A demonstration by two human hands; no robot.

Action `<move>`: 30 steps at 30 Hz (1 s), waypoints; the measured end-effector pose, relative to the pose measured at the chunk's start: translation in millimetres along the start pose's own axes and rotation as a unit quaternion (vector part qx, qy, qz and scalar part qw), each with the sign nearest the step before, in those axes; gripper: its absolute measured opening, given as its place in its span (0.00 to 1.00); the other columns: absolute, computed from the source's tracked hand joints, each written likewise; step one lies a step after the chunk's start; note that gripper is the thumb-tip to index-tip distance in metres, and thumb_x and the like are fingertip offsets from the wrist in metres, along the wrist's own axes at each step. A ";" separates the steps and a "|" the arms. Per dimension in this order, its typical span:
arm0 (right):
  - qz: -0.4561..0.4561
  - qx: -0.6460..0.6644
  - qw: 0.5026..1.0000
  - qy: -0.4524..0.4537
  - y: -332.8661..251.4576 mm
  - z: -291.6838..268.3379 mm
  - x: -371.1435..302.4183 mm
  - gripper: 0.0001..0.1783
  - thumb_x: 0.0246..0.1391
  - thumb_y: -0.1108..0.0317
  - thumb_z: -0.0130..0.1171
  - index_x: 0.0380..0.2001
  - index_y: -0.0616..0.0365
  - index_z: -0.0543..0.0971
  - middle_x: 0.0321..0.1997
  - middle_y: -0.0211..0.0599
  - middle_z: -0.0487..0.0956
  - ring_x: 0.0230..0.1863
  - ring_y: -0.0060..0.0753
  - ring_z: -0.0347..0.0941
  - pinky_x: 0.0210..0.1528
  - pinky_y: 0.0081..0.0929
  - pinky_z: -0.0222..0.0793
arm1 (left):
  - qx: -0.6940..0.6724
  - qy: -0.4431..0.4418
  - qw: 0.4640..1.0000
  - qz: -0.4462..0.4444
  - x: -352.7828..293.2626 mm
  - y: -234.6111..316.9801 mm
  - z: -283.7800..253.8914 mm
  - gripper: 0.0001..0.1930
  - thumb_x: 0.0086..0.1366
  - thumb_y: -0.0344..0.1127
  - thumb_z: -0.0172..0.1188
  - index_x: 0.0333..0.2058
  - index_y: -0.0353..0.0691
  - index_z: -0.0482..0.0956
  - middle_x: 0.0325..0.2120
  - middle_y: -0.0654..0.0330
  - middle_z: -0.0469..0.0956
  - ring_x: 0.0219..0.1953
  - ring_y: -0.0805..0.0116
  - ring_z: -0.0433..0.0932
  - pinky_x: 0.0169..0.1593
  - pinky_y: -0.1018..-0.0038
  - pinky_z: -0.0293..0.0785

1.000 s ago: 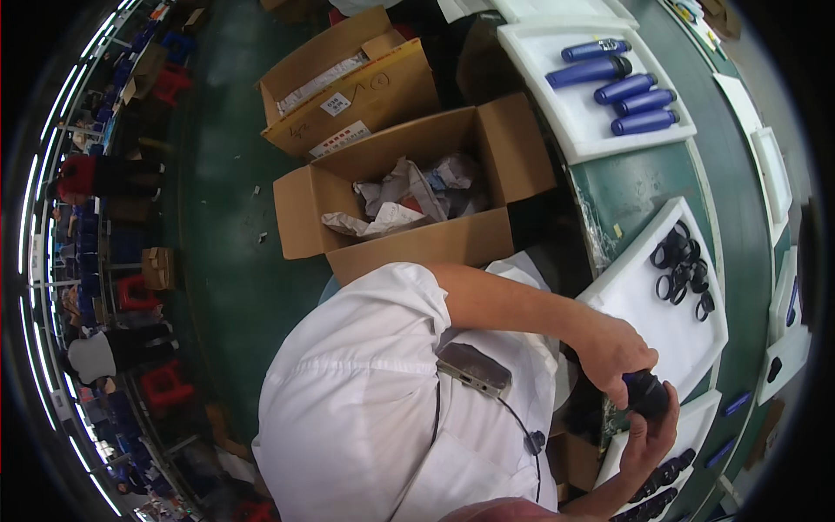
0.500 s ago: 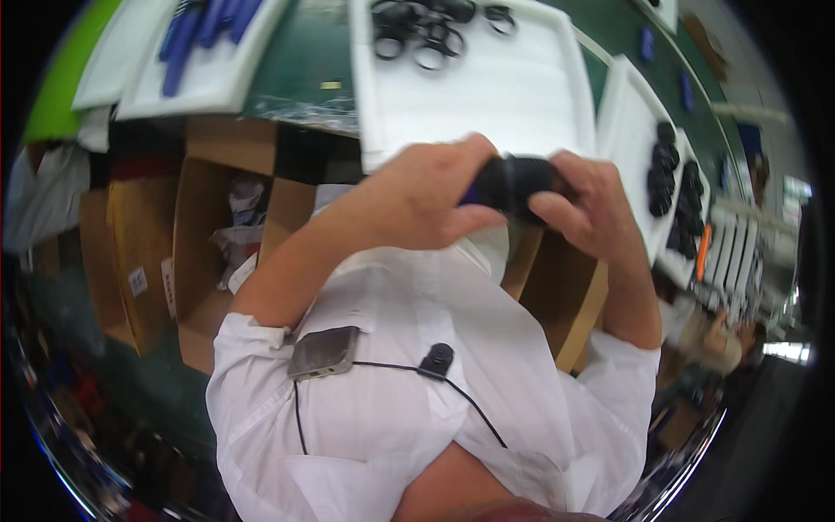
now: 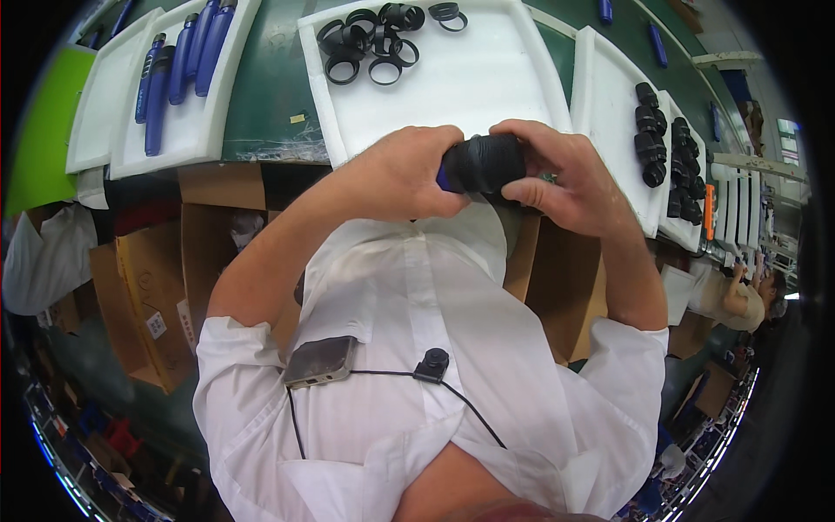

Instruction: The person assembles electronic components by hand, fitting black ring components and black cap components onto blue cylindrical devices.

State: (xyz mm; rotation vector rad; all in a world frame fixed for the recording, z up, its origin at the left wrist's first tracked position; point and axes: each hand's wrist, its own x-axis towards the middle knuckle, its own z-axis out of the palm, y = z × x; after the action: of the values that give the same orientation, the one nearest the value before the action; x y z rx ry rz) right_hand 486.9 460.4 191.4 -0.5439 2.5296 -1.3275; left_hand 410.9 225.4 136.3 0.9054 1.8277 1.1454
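My left hand (image 3: 407,174) is closed round the blue end of a stubby cylinder (image 3: 481,163). Only a sliver of its blue body shows past my fingers; the rest in view is black with a ribbed surface. At the cylinder's black right end, my right hand (image 3: 570,178) holds it between the thumb below and the fingers above. The cylinder lies roughly level, over the near edge of a white foam tray (image 3: 470,83). Several black rings (image 3: 385,71) lie loose at the tray's far left.
At the left, blue tubes with dark ends (image 3: 187,61) lie in another white tray. Black ribbed pieces (image 3: 651,135) stand in rows in trays at the right. Open cardboard boxes (image 3: 139,287) sit below the green table (image 3: 274,91). Another person (image 3: 731,296) is at far right.
The view has shifted, so the trays appear further left and lower. Both hands still hold the cylinder; my right fingers now sit further toward its end, leaving more of the black part visible.
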 end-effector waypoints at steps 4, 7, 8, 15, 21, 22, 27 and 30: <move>0.112 -0.037 0.993 -0.020 16.4 -5.0 5.7 0.24 0.60 0.58 0.66 0.50 0.67 0.75 0.32 0.41 0.80 0.33 0.30 0.77 0.36 0.26 0.72 | 0.291 0.139 0.945 0.055 4.6 9.3 4.5 0.20 0.52 0.40 0.71 0.36 0.34 0.74 0.29 0.45 0.81 0.35 0.47 0.83 0.41 0.58 0.79; 0.069 0.004 0.997 0.045 20.6 1.0 7.4 0.23 0.63 0.53 0.63 0.44 0.66 0.77 0.26 0.41 0.78 0.29 0.29 0.75 0.32 0.27 0.71 | 0.338 0.157 0.926 0.062 11.0 12.3 -3.6 0.19 0.53 0.40 0.70 0.35 0.34 0.73 0.29 0.45 0.81 0.35 0.46 0.83 0.41 0.58 0.79; 0.060 0.048 0.994 0.079 18.2 3.7 10.1 0.24 0.64 0.51 0.62 0.41 0.66 0.78 0.25 0.40 0.77 0.28 0.28 0.74 0.32 0.28 0.70 | 0.328 0.152 0.930 0.067 13.2 11.6 -7.8 0.19 0.53 0.39 0.71 0.35 0.34 0.73 0.29 0.46 0.81 0.35 0.46 0.83 0.41 0.58 0.79; 0.223 0.154 0.950 0.154 24.5 3.9 21.4 0.32 0.66 0.40 0.54 0.27 0.63 0.75 0.22 0.32 0.75 0.19 0.21 0.67 0.22 0.25 0.65 | 0.331 0.161 0.929 0.044 38.2 22.7 -7.1 0.19 0.52 0.36 0.71 0.37 0.36 0.71 0.30 0.46 0.79 0.35 0.45 0.81 0.39 0.56 0.76; 0.135 0.142 0.970 0.142 22.5 -10.1 18.1 0.30 0.65 0.43 0.58 0.44 0.67 0.76 0.24 0.31 0.74 0.22 0.20 0.66 0.25 0.24 0.66 | 0.283 0.124 0.951 0.026 46.1 31.5 -21.1 0.19 0.54 0.39 0.70 0.39 0.34 0.75 0.32 0.45 0.81 0.36 0.44 0.82 0.41 0.57 0.77; 0.098 0.116 0.977 0.149 22.7 -10.9 16.5 0.31 0.64 0.45 0.60 0.49 0.67 0.75 0.24 0.31 0.74 0.24 0.20 0.68 0.26 0.23 0.67 | 0.286 0.124 0.950 0.025 45.2 31.4 -21.9 0.19 0.54 0.39 0.70 0.39 0.34 0.75 0.32 0.45 0.81 0.36 0.44 0.82 0.41 0.57 0.77; 0.122 0.080 0.983 0.114 16.5 -24.2 18.9 0.21 0.65 0.56 0.61 0.46 0.65 0.77 0.24 0.33 0.76 0.25 0.24 0.67 0.28 0.27 0.65 | 0.270 0.140 0.952 0.025 42.4 34.3 -24.9 0.19 0.53 0.40 0.70 0.38 0.35 0.75 0.31 0.44 0.81 0.37 0.44 0.82 0.41 0.57 0.76; 0.080 -0.041 0.990 0.107 35.4 -29.2 25.3 0.18 0.63 0.60 0.61 0.45 0.66 0.79 0.23 0.34 0.75 0.25 0.22 0.67 0.28 0.28 0.64 | 0.310 0.152 0.938 0.004 43.1 42.1 -22.7 0.18 0.52 0.38 0.70 0.37 0.35 0.75 0.31 0.45 0.81 0.37 0.42 0.82 0.41 0.56 0.77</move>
State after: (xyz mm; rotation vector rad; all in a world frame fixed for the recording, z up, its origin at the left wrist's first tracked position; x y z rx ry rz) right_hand 445.6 489.5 177.7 -0.2152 2.7410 -1.2907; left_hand 378.6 268.5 171.5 1.1242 2.5142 0.7365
